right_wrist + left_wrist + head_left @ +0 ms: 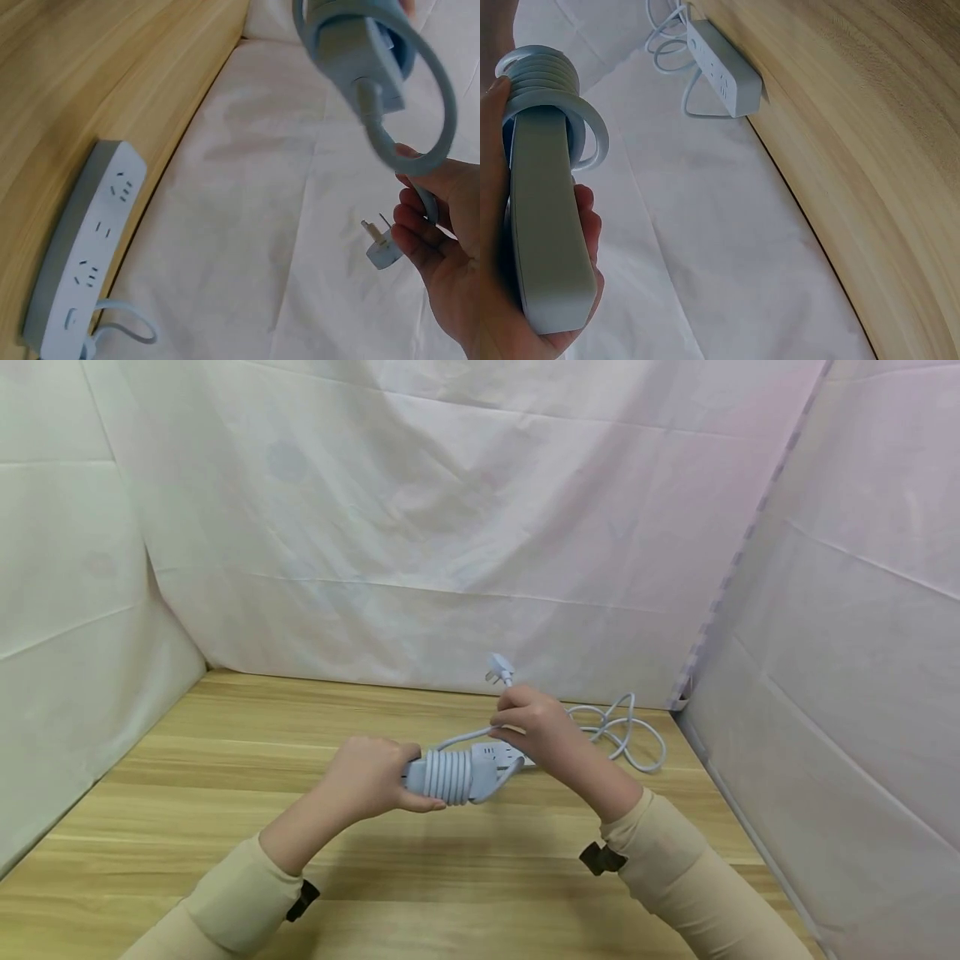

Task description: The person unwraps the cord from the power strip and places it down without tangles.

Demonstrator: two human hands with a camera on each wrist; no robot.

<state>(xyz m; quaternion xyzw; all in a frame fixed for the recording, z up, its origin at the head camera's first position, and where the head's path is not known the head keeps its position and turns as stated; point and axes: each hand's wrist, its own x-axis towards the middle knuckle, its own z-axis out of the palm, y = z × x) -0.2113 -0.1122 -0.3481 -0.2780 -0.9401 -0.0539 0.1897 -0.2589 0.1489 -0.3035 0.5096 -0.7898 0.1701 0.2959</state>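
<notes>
My left hand (367,777) grips one end of a white power strip (551,225), held above the table. Several turns of its cord (447,778) are wrapped side by side round the strip's middle. A loose loop of cord (448,112) leaves the strip's other end, plain in the right wrist view. My right hand (543,735) pinches the free stretch of cord close to the plug (500,668). That plug, its metal pins (373,229) showing, sticks out beyond the right fingers.
A second power strip (90,247) lies on the wooden table (225,760) behind the held one, sockets showing. Its loosely looped cord (652,764) spreads to the right. White cloth walls (450,527) enclose the table at the back and both sides.
</notes>
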